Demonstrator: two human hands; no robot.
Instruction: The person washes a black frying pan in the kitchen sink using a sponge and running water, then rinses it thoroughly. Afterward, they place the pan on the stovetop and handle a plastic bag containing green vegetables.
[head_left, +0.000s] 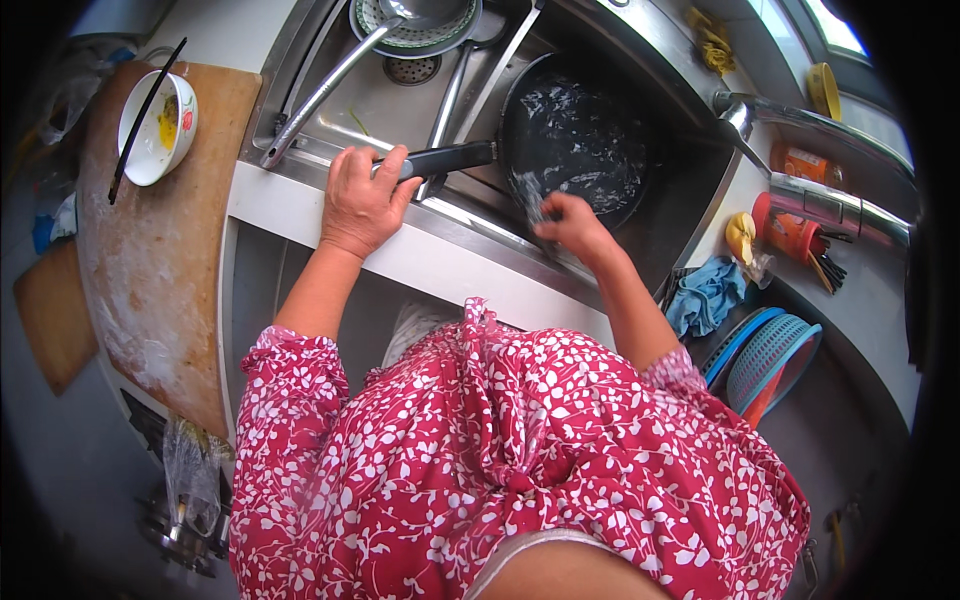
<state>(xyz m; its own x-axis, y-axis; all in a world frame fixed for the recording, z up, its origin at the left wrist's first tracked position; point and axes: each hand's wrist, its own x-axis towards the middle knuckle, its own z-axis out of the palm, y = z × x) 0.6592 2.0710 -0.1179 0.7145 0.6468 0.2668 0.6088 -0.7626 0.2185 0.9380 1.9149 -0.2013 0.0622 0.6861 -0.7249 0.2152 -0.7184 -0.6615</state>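
My left hand (365, 196) grips the end of the black handle of a frying pan (577, 142). The pan lies tilted in the right basin of a stainless steel sink, with whitish streaks, perhaps suds or water, across its dark inside. At the pan's near rim, my right hand (574, 225) has its fingers curled around a thin, translucent or wiry thing, blurred and too unclear to name. In the left basin, a metal ladle (330, 94) rests over a green-patterned bowl (373, 16), and another long-handled metal utensil (451, 97) leans beside it.
At left, a floury wooden board (150, 285) bears a white bowl (182, 142) with yellow residue and black chopsticks (142, 124). The faucet (825, 196) reaches in from the right. Near it are a blue cloth (705, 296), a red chopstick holder (784, 229) and plastic baskets (772, 356).
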